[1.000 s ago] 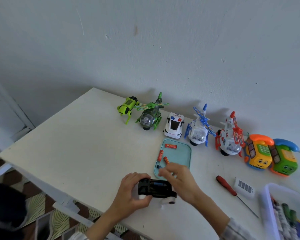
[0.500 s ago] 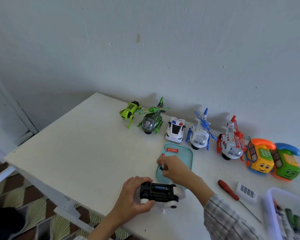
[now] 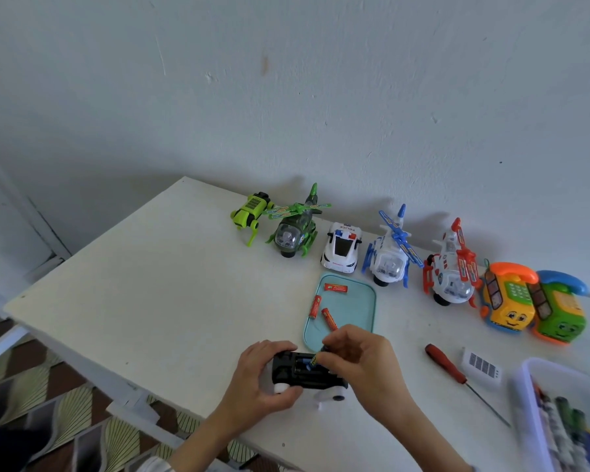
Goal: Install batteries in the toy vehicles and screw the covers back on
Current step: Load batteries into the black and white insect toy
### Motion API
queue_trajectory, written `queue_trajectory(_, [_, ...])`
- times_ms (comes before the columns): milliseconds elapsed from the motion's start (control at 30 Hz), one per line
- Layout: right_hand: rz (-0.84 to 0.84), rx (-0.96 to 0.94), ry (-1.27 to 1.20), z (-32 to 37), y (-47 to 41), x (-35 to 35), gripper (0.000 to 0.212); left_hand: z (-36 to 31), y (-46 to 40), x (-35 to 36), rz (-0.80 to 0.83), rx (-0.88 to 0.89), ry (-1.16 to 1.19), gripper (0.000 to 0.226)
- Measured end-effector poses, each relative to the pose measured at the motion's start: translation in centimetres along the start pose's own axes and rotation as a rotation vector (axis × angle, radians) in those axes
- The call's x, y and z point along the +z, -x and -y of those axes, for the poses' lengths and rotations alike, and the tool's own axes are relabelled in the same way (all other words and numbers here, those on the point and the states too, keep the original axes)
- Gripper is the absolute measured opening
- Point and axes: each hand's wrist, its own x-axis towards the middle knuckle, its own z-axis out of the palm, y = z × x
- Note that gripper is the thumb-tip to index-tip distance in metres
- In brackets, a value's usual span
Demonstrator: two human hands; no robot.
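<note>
1. Head view, the step in hand: our left hand (image 3: 264,376) grips the front end of the upturned toy car (image 3: 307,374), fingers curled round its black underside, with the battery bay facing up. Our right hand (image 3: 361,361) pinches a dark battery (image 3: 315,359) between thumb and fingertips, its lower end already at the bay.

2. To do this well, we judge that we should match the battery's flat end to the spring, push it against the spring first, then press the other end down until it lies flat. The left hand should keep the car steady and level on the table (image 3: 157,301).

3. Where things lie: the car sits directly under the right hand's fingertips and inside the left hand's grasp. The teal tray (image 3: 361,301) lies just beyond the right hand, and three red batteries (image 3: 315,306) rest on it, the nearest partly hidden by the knuckles.

4. The red screwdriver (image 3: 445,364) lies on the table to the outside of the right hand, near it but apart, ready for the cover screws. We cannot tell where the car's cover is.

5. Further beyond both hands, the other toy vehicles stand in a row by the wall, among them a white police car (image 3: 341,248).
</note>
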Motion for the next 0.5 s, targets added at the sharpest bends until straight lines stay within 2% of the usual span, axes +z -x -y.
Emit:
queue_trajectory(133, [-0.086,0.113,-0.398,-0.5,0.0,-0.2,0.015,0.1,0.0,0.1,0.004,-0.008,-0.002,0.052])
queue_trajectory(200, [-0.079,0.112,-0.423,-0.5,-0.1,-0.3,0.018,0.2,0.0,0.1,0.008,-0.013,-0.003,0.051])
queue_trajectory(233, [-0.067,0.087,-0.350,-0.4,-0.1,-0.2,0.020,0.2,0.0,0.1,0.010,-0.014,-0.002,0.051])
queue_trajectory(367, [-0.036,-0.073,0.190,-0.5,0.3,0.3,0.020,0.2,0.0,0.1,0.010,-0.009,-0.001,0.051])
queue_trajectory(500, [0.014,-0.242,0.490,-1.6,0.4,0.9,0.008,0.4,0.1,0.2,0.011,-0.015,0.006,0.051])
